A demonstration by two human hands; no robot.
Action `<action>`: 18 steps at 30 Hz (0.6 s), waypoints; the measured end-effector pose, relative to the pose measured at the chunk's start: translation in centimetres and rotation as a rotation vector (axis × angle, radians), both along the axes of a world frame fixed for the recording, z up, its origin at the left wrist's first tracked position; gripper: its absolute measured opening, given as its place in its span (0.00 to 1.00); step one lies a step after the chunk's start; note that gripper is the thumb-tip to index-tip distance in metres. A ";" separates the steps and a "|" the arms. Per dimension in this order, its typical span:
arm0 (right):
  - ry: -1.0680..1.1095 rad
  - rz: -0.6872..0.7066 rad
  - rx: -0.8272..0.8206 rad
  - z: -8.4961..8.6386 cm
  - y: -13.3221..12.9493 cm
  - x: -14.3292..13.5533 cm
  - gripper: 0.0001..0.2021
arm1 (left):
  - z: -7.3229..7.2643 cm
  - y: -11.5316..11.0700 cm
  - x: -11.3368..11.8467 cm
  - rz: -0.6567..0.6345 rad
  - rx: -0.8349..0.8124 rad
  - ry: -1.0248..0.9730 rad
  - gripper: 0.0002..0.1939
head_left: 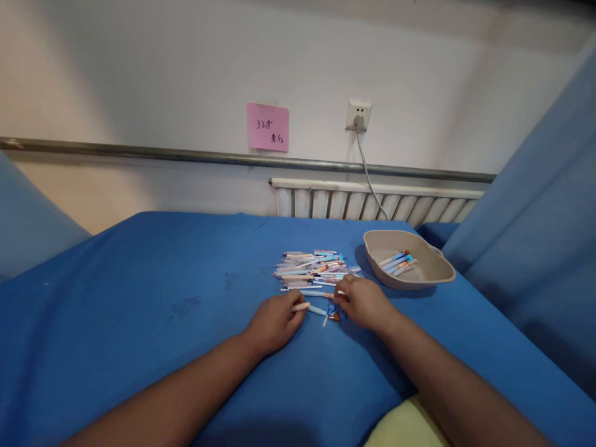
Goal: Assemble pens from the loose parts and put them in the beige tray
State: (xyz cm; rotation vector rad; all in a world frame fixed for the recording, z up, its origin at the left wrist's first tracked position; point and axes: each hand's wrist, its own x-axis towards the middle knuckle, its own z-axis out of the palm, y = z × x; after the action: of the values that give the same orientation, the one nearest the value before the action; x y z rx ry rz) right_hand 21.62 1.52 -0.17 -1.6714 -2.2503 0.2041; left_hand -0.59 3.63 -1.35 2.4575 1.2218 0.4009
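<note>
From here I see left hand [275, 320] pinching a pen barrel [301, 307], right hand [365, 302] pinching a white piece [342, 293]; barrel's likely light, stiff, slick, best gripped mid-length.

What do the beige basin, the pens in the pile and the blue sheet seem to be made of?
Beige basin: probably matt plastic, judging by its smooth, one-piece moulded-looking wall.
Pens: likely plastic, given their slim, pastel-coloured barrels; too small to judge the finish.
Blue sheet: seemingly dull cloth, since it drapes and wrinkles softly; I can't tell which fibre.
</note>
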 end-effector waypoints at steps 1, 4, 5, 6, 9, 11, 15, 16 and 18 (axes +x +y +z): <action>-0.081 0.003 -0.025 0.0 -0.1 -0.2 0.08 | 0.0 0.0 0.0 -0.001 -0.004 -0.011 0.08; -0.177 0.003 -0.089 0.1 -0.3 -0.7 0.09 | 0.0 0.0 0.0 -0.006 -0.010 -0.031 0.08; -0.182 0.007 -0.103 0.1 -0.3 -0.8 0.09 | -0.1 0.0 0.0 -0.008 -0.012 -0.035 0.08; -0.180 0.009 -0.112 0.1 -0.3 -1.0 0.09 | -0.1 0.0 0.0 -0.009 -0.013 -0.039 0.08; -0.169 0.014 -0.120 0.1 -0.3 -1.2 0.09 | -0.2 0.0 0.0 -0.006 -0.012 -0.046 0.08; -0.177 0.018 -0.120 -0.1 -0.3 -1.3 0.10 | -0.3 0.0 -0.1 -0.006 -0.009 -0.054 0.08; -0.210 0.024 -0.115 -0.5 -0.1 -1.3 0.11 | -0.3 0.1 0.0 -0.009 -0.002 -0.101 0.09; -0.208 0.024 -0.106 -0.5 -0.1 -1.3 0.11 | -0.2 0.1 0.0 -0.006 0.002 -0.125 0.10; -0.171 0.021 -0.070 -0.3 -0.1 -1.3 0.11 | -0.2 0.0 0.2 0.007 -0.009 -0.208 0.10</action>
State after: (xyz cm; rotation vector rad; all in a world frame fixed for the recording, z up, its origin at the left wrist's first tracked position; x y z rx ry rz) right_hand 20.30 1.39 -0.48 -1.7631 -2.4115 0.1518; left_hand -0.38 3.65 -1.52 2.3366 1.1429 0.6337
